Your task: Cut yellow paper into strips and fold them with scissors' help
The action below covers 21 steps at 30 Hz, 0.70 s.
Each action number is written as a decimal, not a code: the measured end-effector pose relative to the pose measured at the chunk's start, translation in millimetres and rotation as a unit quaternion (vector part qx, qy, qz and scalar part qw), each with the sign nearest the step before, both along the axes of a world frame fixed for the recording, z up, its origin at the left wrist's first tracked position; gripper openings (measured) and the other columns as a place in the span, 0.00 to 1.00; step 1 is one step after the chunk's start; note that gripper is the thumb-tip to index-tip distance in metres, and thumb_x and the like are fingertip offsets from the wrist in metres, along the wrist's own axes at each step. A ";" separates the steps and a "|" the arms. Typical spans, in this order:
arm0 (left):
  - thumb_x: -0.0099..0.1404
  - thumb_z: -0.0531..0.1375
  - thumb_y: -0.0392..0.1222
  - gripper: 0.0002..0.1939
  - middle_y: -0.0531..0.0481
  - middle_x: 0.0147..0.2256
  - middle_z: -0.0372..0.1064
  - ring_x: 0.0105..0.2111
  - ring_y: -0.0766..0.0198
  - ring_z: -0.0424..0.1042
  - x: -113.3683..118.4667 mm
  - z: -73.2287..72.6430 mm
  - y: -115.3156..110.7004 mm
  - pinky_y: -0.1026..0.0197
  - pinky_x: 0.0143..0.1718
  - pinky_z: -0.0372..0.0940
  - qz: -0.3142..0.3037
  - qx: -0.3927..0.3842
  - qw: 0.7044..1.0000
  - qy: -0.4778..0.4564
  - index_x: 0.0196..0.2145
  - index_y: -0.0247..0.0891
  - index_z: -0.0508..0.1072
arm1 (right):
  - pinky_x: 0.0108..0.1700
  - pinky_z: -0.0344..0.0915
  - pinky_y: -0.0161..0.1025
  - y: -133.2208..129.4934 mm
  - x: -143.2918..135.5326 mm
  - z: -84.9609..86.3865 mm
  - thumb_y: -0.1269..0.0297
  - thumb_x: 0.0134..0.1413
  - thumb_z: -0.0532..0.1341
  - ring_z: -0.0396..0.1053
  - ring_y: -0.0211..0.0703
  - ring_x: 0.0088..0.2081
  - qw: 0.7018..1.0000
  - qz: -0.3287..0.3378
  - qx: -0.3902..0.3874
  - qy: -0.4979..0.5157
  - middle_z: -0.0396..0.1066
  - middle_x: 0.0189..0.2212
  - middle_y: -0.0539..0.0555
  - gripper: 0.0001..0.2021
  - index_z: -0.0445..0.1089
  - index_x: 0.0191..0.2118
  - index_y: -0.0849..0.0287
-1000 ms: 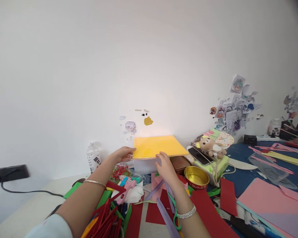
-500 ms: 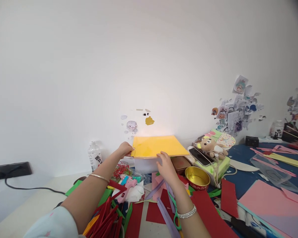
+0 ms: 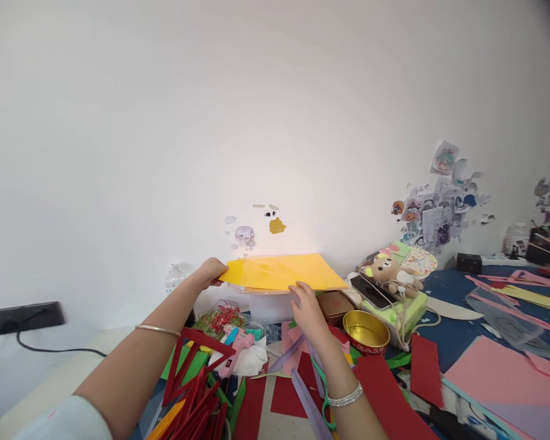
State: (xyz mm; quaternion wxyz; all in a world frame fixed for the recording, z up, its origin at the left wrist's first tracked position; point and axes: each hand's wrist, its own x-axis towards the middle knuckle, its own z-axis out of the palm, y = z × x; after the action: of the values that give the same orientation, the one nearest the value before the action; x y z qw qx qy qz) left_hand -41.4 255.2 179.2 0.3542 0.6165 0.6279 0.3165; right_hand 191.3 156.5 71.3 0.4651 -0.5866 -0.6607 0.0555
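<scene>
"What's nearest?"
"Red strips (image 3: 200,397), then the right hand (image 3: 309,308), fingers loosely spread against the yellow paper (image 3: 279,273). Farther, the left hand (image 3: 211,272) pinches its left corner, out past the white box (image 3: 269,308) beneath."
"Which step?"
"Likely parting its layers; next calls for a steady right hand."

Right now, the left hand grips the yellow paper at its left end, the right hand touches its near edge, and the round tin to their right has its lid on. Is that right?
Not quite: the round tin has no lid on; the head view shows its gold inside. The left hand and right hand are on the yellow paper as you say.
</scene>
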 end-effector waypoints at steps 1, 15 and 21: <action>0.62 0.55 0.43 0.16 0.46 0.46 0.64 0.41 0.59 0.67 -1.6 1.1 -1.8 0.52 0.40 0.65 0.001 -0.012 1.000 -0.007 0.47 0.36 0.64 | 0.56 0.53 0.41 -0.2 -2.3 -0.1 0.78 0.47 0.49 0.55 0.45 0.56 1.000 -0.002 -0.002 -0.004 0.56 0.54 0.60 0.23 0.64 0.50 0.63; 0.54 0.59 0.30 0.16 0.48 0.31 0.72 0.31 0.62 0.73 -13.3 -14.5 -15.2 0.58 0.36 0.69 -0.136 -0.107 0.967 -0.187 0.42 0.34 0.66 | 0.54 0.52 0.48 -9.6 -26.9 4.2 0.74 0.47 0.53 0.51 0.61 0.56 0.995 -0.081 -0.029 -0.060 0.54 0.54 0.69 0.24 0.61 0.53 0.72; 0.63 0.53 0.42 0.13 0.47 0.40 0.67 0.35 0.64 0.70 5.6 -31.0 17.9 0.57 0.34 0.67 -0.080 -0.053 0.973 -0.210 0.43 0.34 0.66 | 0.53 0.54 0.45 -7.3 -30.8 0.8 0.77 0.48 0.51 0.55 0.55 0.54 0.994 -0.099 -0.009 -0.040 0.59 0.51 0.66 0.20 0.65 0.49 0.69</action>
State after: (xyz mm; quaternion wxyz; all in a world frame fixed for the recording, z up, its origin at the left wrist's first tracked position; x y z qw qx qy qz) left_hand -35.8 273.0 148.2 0.5343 0.5646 0.5040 0.3764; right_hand 160.5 149.2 72.1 0.4360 -0.6550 -0.6171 -0.0078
